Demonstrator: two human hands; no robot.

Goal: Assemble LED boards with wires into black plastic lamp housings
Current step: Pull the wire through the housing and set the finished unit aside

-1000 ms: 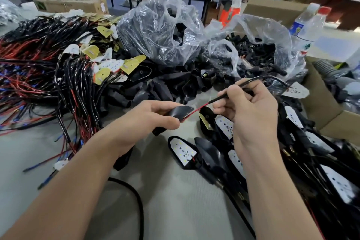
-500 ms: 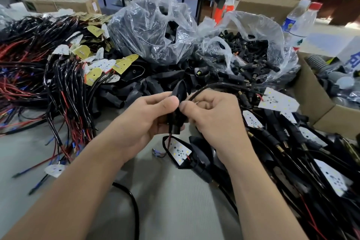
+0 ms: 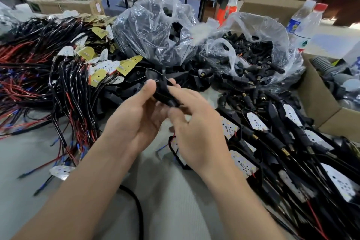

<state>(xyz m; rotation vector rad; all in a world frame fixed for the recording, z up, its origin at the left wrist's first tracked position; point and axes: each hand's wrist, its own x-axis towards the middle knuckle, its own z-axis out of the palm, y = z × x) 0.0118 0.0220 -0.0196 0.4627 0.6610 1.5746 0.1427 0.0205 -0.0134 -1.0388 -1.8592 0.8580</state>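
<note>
A black plastic lamp housing [image 3: 162,91] is held up over the middle of the table. My left hand [image 3: 136,117] grips it from the left, thumb on top. My right hand [image 3: 194,122] holds its right side with index finger and thumb, the other fingers spread. Thin red and blue wire ends [image 3: 167,145] hang below my hands. The LED board belonging to this housing is hidden. Motion blur softens the fingers.
Loose wired LED boards [image 3: 101,64] and a red-black wire heap [image 3: 39,76] lie left. Empty housings [image 3: 124,91] sit behind my hands, two plastic bags [image 3: 155,31] of black parts beyond. Assembled lamps [image 3: 282,142] pile right, beside a cardboard box [image 3: 319,103] and bottles [image 3: 303,23].
The wire has been drawn through the housing, and both hands rose slightly with it. My right hand's fingers loosened and spread, and the housing turned between the hands.
</note>
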